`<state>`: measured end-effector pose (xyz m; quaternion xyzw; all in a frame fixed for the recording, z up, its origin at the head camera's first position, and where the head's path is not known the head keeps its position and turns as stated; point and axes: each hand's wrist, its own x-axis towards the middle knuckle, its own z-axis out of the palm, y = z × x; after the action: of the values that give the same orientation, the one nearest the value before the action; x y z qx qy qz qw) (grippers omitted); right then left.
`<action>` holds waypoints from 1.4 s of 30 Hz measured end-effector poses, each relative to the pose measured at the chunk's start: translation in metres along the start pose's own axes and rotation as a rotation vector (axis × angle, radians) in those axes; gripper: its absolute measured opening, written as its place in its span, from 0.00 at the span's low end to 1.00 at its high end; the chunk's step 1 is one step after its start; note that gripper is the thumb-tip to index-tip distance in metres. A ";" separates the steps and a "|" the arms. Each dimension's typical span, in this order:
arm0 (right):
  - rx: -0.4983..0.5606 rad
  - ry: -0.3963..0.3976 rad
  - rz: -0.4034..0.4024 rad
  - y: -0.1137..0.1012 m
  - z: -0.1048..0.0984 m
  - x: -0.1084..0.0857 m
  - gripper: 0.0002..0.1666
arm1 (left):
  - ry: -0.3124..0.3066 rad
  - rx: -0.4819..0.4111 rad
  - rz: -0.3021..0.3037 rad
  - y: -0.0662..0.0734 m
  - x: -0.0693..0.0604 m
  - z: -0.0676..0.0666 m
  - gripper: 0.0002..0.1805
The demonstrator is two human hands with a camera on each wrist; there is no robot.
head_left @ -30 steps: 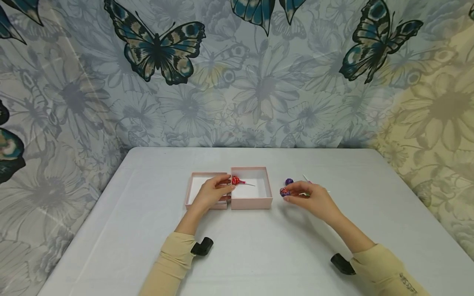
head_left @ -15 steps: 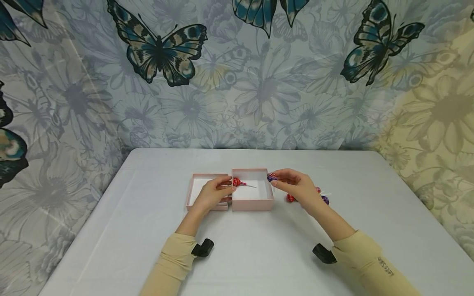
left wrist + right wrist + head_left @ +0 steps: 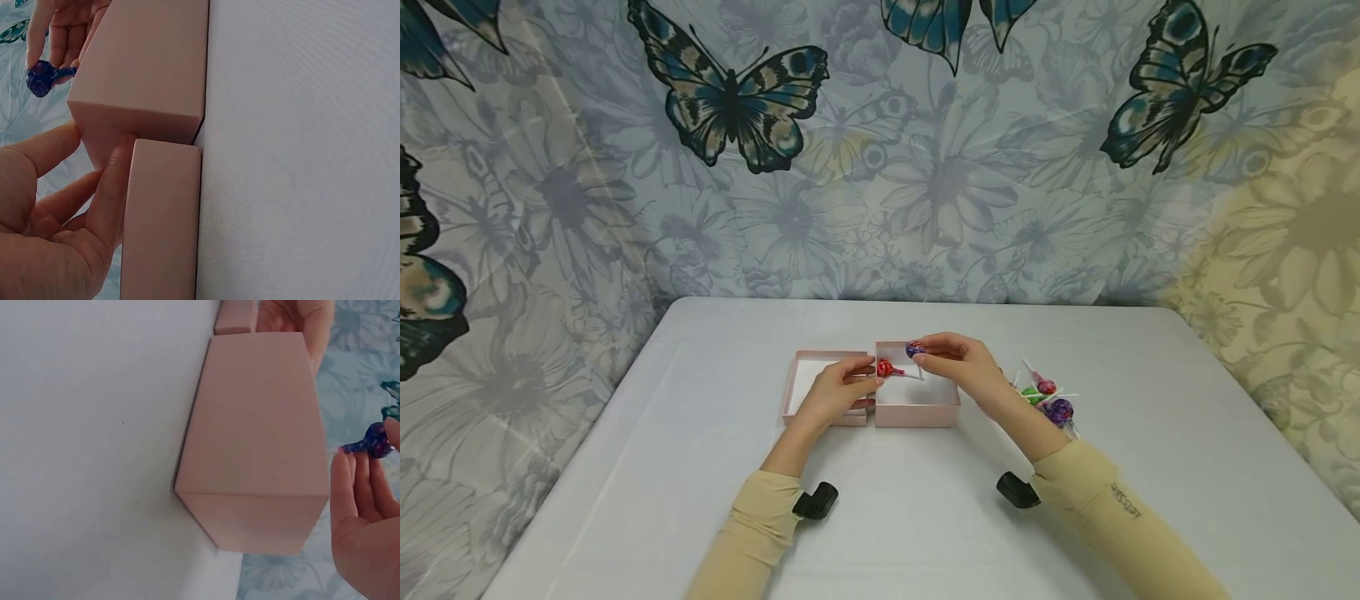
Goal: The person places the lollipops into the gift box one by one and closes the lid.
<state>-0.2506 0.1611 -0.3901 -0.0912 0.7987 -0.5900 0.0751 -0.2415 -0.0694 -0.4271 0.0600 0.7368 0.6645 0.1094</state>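
Note:
Two pale pink boxes with white insides sit side by side: a shallower left one (image 3: 825, 421) and a deeper right one (image 3: 917, 416). At the deeper box's left wall rests my left hand (image 3: 833, 389), its fairly straight fingers touching the side and rim. My right hand (image 3: 958, 364) pinches a blue-purple wrapped lollipop (image 3: 914, 349) by its head, above the deeper box. The right wrist view shows the same lollipop (image 3: 377, 440) near the thumb. Inside the deeper box lies a red lollipop (image 3: 887, 367) with its white stick pointing right.
Right of the boxes lies a loose pile of lollipops, among them a purple one (image 3: 1058, 411), a red one (image 3: 1045, 386) and a green one (image 3: 1033, 395). My right forearm partly covers the pile. A white-covered table (image 3: 917, 517) carries everything; a butterfly-patterned cloth hangs behind.
My right hand has carried the blue-purple lollipop leftward from the pile to above the deeper box. My left hand stays at the box wall.

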 end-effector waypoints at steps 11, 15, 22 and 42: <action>-0.483 -0.028 -0.208 0.002 0.021 0.021 0.16 | -0.006 0.014 -0.008 0.004 0.000 0.001 0.29; -0.588 -0.066 -0.255 0.001 0.028 0.025 0.14 | -0.006 0.006 0.002 0.004 0.000 0.001 0.28; -0.701 -0.114 -0.239 0.002 0.041 0.032 0.13 | -0.021 -0.013 0.007 0.003 0.001 0.001 0.27; -0.787 -0.118 -0.262 0.005 0.052 0.039 0.16 | -0.010 -0.002 -0.021 0.004 -0.001 -0.001 0.28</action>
<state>-0.2774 0.1051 -0.4109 -0.2474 0.9391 -0.2383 0.0043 -0.2411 -0.0699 -0.4235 0.0557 0.7362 0.6636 0.1203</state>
